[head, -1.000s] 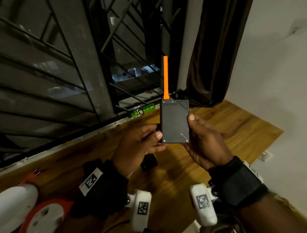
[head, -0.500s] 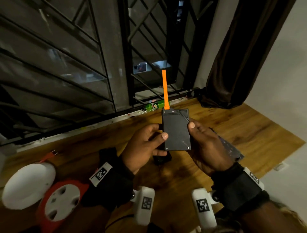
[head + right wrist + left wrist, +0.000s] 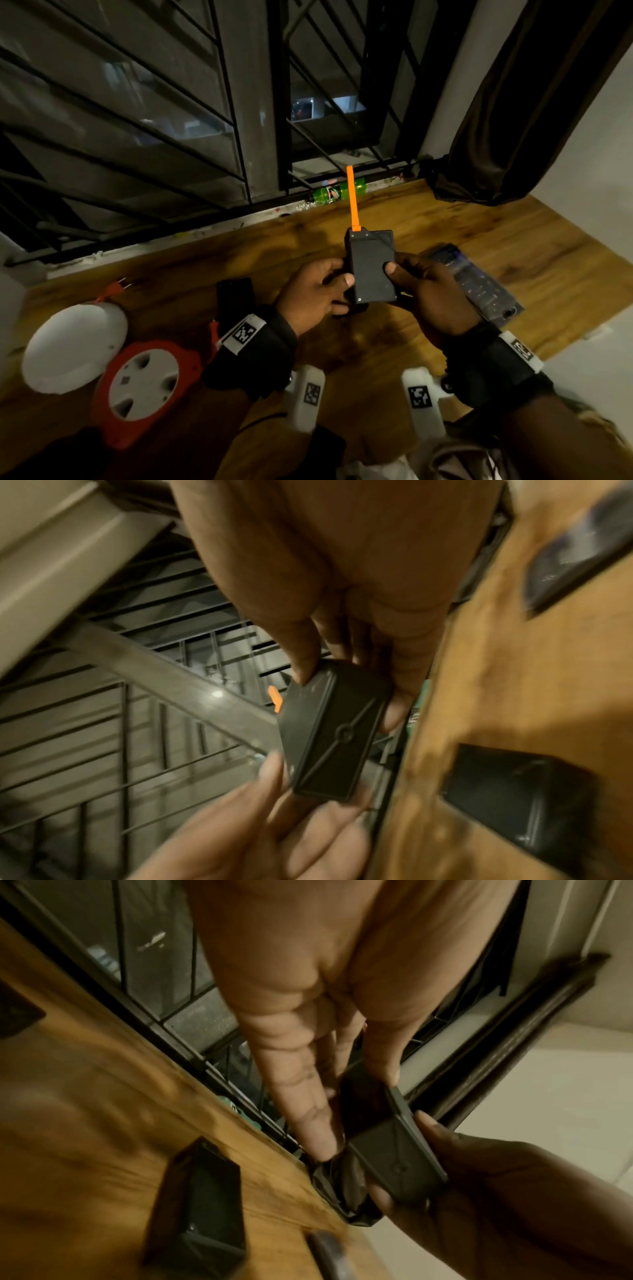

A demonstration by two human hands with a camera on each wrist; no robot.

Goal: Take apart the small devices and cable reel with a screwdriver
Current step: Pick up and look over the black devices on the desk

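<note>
A black box-shaped device (image 3: 371,270) with an orange antenna (image 3: 352,198) hangs just above the wooden table (image 3: 445,219), face up. My left hand (image 3: 330,286) grips its left edge, thumb on the side and fingers underneath. My right hand (image 3: 407,279) grips the right side with the thumb pressed on the face. In the left wrist view the device (image 3: 394,1158) sits between both hands. The right wrist view shows the device (image 3: 332,739) from its end. The orange and white cable reel (image 3: 144,387) lies at the near left beside a white dome cover (image 3: 75,346). No screwdriver is visible.
A dark circuit board (image 3: 476,281) lies right of my hands. A black part (image 3: 236,294) lies by my left wrist, and another small black piece (image 3: 358,307) sits under the device. An orange plug (image 3: 116,289) and a green bottle (image 3: 329,193) lie near the barred window.
Both hands have lowered the device toward the table. My right thumb has slid from the edge onto its face. The view has tilted down, bringing the reel and board into sight.
</note>
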